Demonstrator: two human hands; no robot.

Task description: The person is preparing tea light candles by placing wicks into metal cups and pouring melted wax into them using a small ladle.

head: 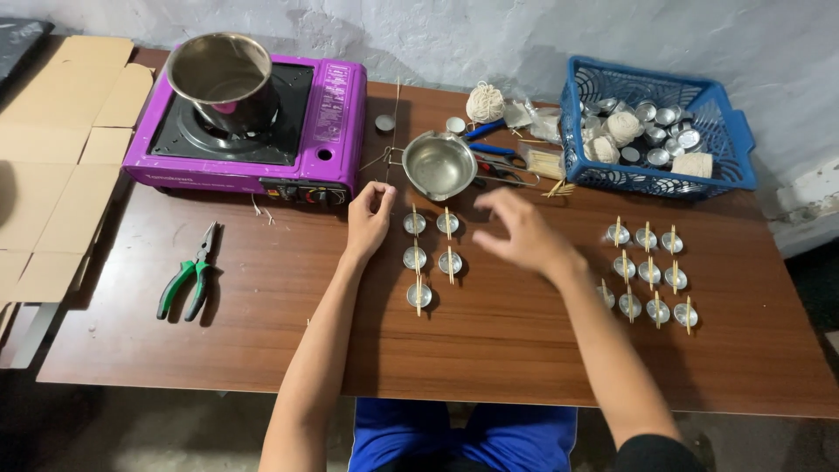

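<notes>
My left hand [370,218] rests on the wooden table [262,350], fingers loosely curled, just left of a small cluster of metal tealight cups [433,258] with thin sticks laid across them. It holds nothing I can make out. My right hand [523,232] hovers blurred above the table to the right of that cluster, fingers spread and empty. A second group of cups with sticks [651,273] lies further right, partly hidden by my right forearm.
A purple portable gas stove [332,114] carries a steel pot [222,74] at the back left. A small steel pan [439,163], string ball [485,102], scissors and a blue basket [730,131] of cups sit behind. Green pliers [192,275] lie left; cardboard [61,149] beyond the edge.
</notes>
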